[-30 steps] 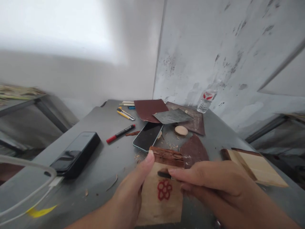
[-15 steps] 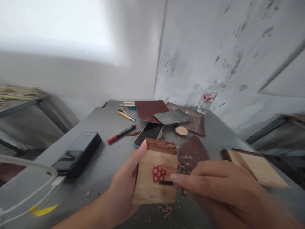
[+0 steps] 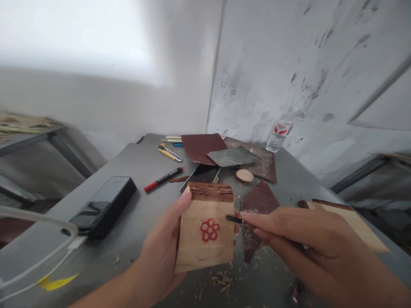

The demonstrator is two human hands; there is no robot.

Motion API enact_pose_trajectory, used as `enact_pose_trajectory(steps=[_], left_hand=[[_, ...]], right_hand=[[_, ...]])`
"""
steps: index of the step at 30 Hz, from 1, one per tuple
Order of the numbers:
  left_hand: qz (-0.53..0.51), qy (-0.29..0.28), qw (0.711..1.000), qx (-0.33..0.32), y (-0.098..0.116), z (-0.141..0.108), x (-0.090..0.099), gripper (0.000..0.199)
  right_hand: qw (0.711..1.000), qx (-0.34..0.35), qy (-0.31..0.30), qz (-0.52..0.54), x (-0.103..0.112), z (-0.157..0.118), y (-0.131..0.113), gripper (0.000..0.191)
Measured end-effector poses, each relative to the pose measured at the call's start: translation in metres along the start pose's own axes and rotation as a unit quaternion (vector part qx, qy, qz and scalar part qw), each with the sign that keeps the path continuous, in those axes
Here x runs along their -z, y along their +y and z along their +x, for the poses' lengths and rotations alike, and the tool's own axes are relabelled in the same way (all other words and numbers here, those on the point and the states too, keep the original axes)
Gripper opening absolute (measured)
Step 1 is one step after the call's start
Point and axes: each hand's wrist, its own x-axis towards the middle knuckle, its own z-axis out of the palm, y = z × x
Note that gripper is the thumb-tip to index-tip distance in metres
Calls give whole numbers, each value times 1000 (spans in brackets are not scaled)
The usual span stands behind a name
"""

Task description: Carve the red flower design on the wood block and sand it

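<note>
My left hand [image 3: 163, 246] grips a wooden block [image 3: 205, 254] by its left side, the thumb at the upper left corner and fingertips showing past the right edge. Bark runs along the block's top, and a red flower outline [image 3: 210, 230] marks its pale face. My right hand [image 3: 308, 239] pinches a thin dark tool [image 3: 234, 219], perhaps a carving blade; most of it is hidden in the fingers. Its tip lies over the block's right edge, right of the flower; I cannot tell whether it touches. Wood shavings [image 3: 223, 280] lie on the table below the block.
Behind the block are a phone [image 3: 205, 171], a red marker [image 3: 163, 179], a yellow utility knife [image 3: 170, 152], sandpaper sheets [image 3: 202, 147] and a round wood slice [image 3: 244, 176]. A black device [image 3: 102, 205] with a white cable stands left. Another wooden piece [image 3: 356, 222] lies right; a water bottle [image 3: 279, 134] stands behind.
The tool's tip has moved up and right, from the flower's lower edge to the block's right edge. The block has shifted slightly left and tilted a little.
</note>
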Motion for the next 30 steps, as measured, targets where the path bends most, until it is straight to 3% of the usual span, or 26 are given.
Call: enact_pose_trajectory(steps=[8,13,21,27,30], left_hand=[[-9,60,998,26,-1,0,0,61],[8,78,996,39,2,0,-4,64],[-17,67,997,45,1,-1,-8,62],[-21,40,998,32,0,-1,-7,62],[-26,3,998,50,-7,-1,-5,61]], right_hand=[[999,-4,-50,3,-2,-4,4,33],[999,5,-40,10,-2,-4,4,29],[998,35,-38,27,-4,-2,5,35],[999,33,-11,37,-7,-1,5,38],[996,37,-27,72,-11,1,3,38]])
